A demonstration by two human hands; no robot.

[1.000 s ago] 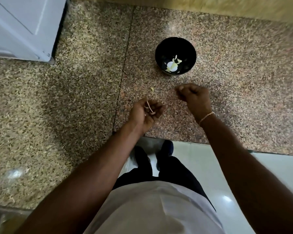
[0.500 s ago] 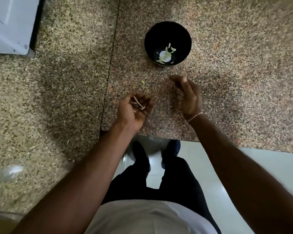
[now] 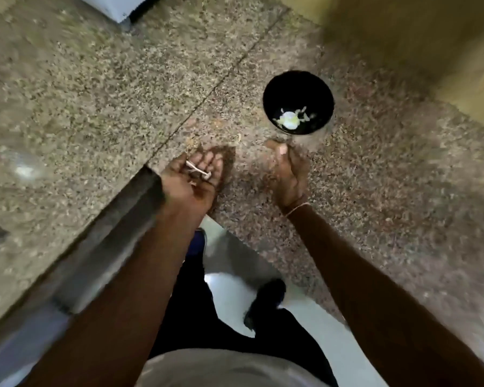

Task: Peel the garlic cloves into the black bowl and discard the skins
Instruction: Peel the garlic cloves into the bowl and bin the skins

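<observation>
Blur: the whole view is smeared, so the speckled granite counter (image 3: 95, 88) and the small bits on it are hard to read.
Cut off: a white appliance (image 3: 118, 7) shows only a corner at the top edge.
Left hand (image 3: 192, 181): palm up over the counter's front edge, fingers loosely cupped round pale garlic skins (image 3: 197, 171) lying in the palm.
Right hand (image 3: 287, 174): raised edge-on just in front of the bowl, thumb uppermost; whether its fingers pinch anything cannot be told.
Black bowl (image 3: 298, 88): stands on the counter, beyond the right hand.
Contents: peeled garlic (image 3: 289, 120), whitish, on the bowl's bottom.
</observation>
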